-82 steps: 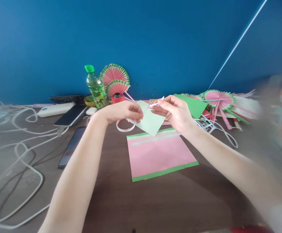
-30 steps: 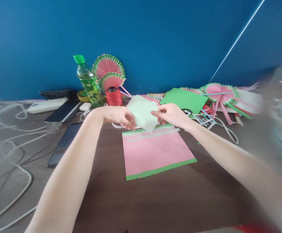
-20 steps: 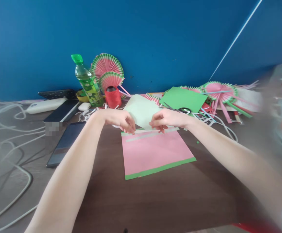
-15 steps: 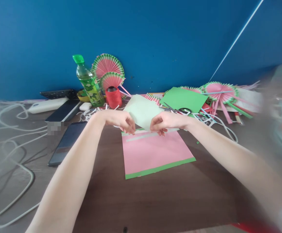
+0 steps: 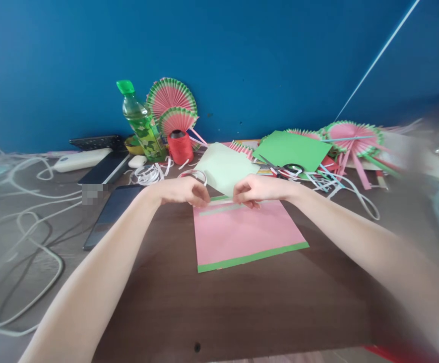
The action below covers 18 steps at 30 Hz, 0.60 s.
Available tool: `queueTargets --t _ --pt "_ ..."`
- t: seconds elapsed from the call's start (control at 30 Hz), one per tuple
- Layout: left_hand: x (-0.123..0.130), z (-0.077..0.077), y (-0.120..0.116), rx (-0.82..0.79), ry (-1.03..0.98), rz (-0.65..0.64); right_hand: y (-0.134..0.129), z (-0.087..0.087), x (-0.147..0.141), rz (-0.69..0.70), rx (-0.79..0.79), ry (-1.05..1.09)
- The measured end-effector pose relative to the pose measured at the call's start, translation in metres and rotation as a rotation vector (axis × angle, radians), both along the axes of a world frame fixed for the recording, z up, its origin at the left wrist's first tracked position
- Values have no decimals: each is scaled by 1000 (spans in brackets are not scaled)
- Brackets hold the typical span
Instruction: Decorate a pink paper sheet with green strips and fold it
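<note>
A pink sheet (image 5: 249, 229) with a green band along its near edge lies on the brown table. At its far edge, my left hand (image 5: 191, 192) is closed in a pinch, and my right hand (image 5: 251, 190) pinches a short way to the right. A thin pale strip (image 5: 221, 203) runs between the fingertips, just above or on the sheet's far edge. Another pale strip lies on the pink sheet just below. Beyond the hands rests a pale green sheet (image 5: 225, 166), its near corner between them.
Behind stand a green-capped bottle (image 5: 141, 126), a red spool (image 5: 180, 147) and pleated fans (image 5: 172, 98). Green paper (image 5: 293, 150) and scissors (image 5: 293, 169) lie at the back right. Phone (image 5: 111, 212) and white cables (image 5: 58, 262) are on the left.
The view has shifted slightly. My fingers have come down a little closer to the sheet's far edge, and a roll of tape now shows behind my left hand.
</note>
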<state>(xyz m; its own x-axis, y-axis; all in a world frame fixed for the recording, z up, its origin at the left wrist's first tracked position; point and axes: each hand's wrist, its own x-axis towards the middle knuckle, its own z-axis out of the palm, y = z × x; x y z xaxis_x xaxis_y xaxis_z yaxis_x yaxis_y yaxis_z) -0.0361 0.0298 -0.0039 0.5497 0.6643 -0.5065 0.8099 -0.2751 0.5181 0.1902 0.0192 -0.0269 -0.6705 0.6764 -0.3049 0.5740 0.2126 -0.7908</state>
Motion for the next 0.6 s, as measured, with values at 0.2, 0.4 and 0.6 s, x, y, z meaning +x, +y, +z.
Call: queueTargets --t 0.2,0.4,0.6 --pt "-3 -9 6 -9 -31 -70 1 -4 0 -16 -14 -58" --pt "0 -14 6 21 20 -99 1 -8 -3 25 10 -136" --pt "3 -15 6 28 73 -112 1 -9 -4 29 16 -161"
